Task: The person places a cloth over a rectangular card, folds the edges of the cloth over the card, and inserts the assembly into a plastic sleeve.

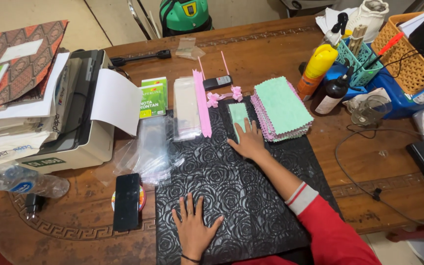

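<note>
While pressed flat with fingers spread on the black rose-embossed mat (251, 196), left hand (194, 229) steadies it — right hand (248, 141), open and flat, rests on a single mint-green pinked cloth (238, 114) beside the stack of green and pink cloths (281, 108). Laying-out step, apparently; next calls for pinching that cloth's edge. Teal mesh basket (363, 61): sticks, pens. Orange woven basket (408, 54): papers.

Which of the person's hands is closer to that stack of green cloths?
The right hand. It lies flat on a folded green cloth just left of the stack of green cloths. The left hand rests flat on the black mat, far nearer the table's front edge.
</note>
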